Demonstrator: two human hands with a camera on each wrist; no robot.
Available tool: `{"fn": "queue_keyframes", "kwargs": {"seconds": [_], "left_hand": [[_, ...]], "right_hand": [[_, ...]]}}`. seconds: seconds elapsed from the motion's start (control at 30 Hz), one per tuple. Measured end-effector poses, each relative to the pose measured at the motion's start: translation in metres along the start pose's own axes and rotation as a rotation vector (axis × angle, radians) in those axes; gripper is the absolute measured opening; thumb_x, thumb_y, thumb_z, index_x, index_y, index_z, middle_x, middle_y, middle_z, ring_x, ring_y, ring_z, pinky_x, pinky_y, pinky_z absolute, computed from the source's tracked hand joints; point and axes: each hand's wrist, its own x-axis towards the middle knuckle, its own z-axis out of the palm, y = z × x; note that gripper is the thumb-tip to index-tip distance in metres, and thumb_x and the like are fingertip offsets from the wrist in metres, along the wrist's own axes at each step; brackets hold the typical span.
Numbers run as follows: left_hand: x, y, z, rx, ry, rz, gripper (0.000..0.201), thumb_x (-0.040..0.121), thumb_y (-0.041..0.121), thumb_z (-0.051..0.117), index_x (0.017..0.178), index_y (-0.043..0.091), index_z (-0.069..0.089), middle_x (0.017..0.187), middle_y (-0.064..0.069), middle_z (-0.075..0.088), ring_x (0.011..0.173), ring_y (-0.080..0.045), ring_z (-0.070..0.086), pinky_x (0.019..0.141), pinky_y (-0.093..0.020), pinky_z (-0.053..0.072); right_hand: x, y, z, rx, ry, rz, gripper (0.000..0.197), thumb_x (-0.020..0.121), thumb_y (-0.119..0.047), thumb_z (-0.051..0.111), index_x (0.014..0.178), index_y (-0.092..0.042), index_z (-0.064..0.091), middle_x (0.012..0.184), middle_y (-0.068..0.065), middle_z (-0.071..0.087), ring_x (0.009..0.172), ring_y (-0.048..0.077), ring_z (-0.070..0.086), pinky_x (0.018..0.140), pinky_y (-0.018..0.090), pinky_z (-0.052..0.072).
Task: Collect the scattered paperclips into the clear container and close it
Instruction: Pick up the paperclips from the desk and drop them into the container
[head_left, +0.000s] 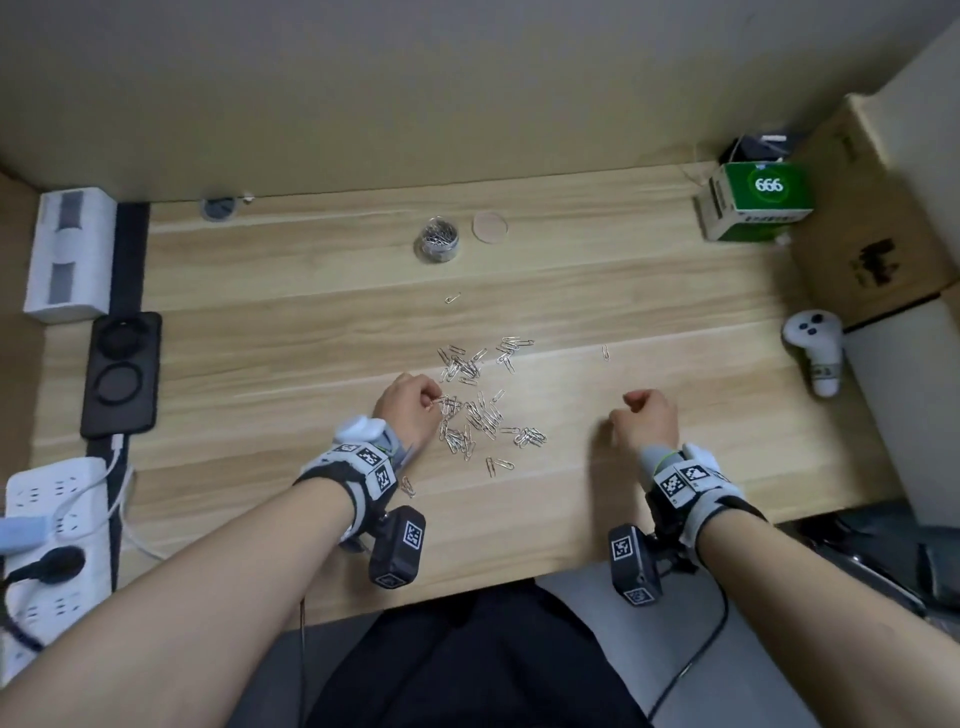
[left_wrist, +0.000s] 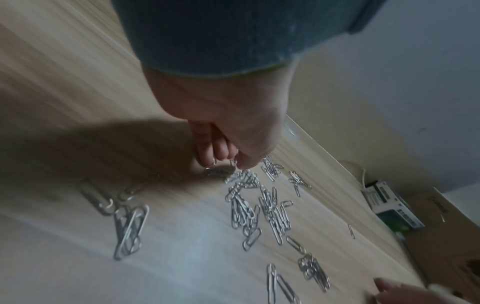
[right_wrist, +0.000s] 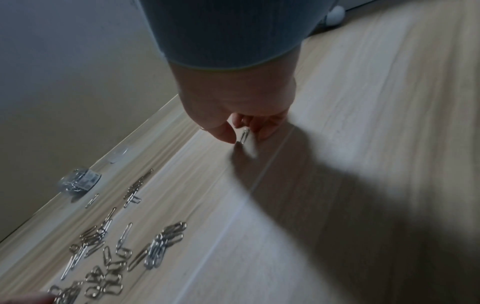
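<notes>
Several silver paperclips lie scattered mid-table, also seen in the left wrist view. My left hand is at the pile's left edge, and its thumb and fingers pinch a few clips just above the wood. The clear container, partly filled with clips, stands open at the back, its round lid flat beside it on the right. My right hand hovers right of the pile with fingers curled and nothing visible in them. A lone clip lies just beyond it.
A green box and a cardboard box fill the back right corner. A white controller lies at the right edge. A black pad, a power strip and a white box line the left side.
</notes>
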Motion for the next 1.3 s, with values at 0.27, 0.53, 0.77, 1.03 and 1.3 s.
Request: {"fn": "queue_keyframes", "kwargs": {"seconds": [0.27,0.53,0.77,1.03,1.3], "left_hand": [[-0.013,0.008,0.016,-0.039,-0.035,0.060,0.020,0.073,0.008,0.066,0.093,0.013,0.068,0.090,0.003,0.054,0.074,-0.016,0.055,0.076,-0.029,0.048],[-0.004,0.027,0.019,-0.156,-0.111,0.132,0.031,0.075,-0.002,0.057,0.098,0.014,0.069,0.095,-0.004,0.064,0.080,-0.018,0.060,0.081,-0.028,0.049],[0.029,0.030,0.003,0.005,0.070,0.171,0.030,0.080,0.003,0.059,0.107,0.013,0.068,0.110,-0.003,0.056,0.099,-0.017,0.054,0.087,-0.022,0.039],[0.077,0.038,-0.004,0.081,0.087,0.120,0.047,0.081,0.002,0.057,0.128,0.007,0.056,0.126,-0.009,0.050,0.118,-0.027,0.047,0.103,-0.030,0.035],[0.120,0.053,-0.005,0.206,-0.030,0.222,0.048,0.082,0.006,0.053,0.130,0.004,0.054,0.137,-0.009,0.046,0.124,-0.027,0.040,0.110,-0.042,0.034]], "right_hand": [[-0.041,-0.019,0.033,0.155,-0.148,-0.081,0.029,0.074,-0.001,0.058,0.084,-0.024,0.072,0.092,0.000,0.074,0.092,0.020,0.069,0.094,0.034,0.053],[-0.045,-0.036,0.051,0.328,-0.368,-0.130,0.015,0.074,-0.013,0.071,0.071,-0.027,0.074,0.088,0.005,0.077,0.086,0.023,0.072,0.094,0.049,0.055],[-0.004,-0.042,0.014,0.128,0.003,-0.104,0.042,0.077,-0.004,0.057,0.119,-0.010,0.059,0.124,0.012,0.059,0.117,0.029,0.056,0.107,0.038,0.041],[0.024,-0.077,0.036,0.037,-0.060,-0.181,0.041,0.080,-0.004,0.055,0.119,-0.013,0.063,0.126,0.012,0.052,0.119,0.032,0.050,0.106,0.033,0.036],[0.042,-0.118,0.069,0.252,-0.379,-0.239,0.023,0.073,-0.015,0.057,0.075,-0.031,0.074,0.079,-0.008,0.075,0.081,0.018,0.070,0.085,0.048,0.057]]}}
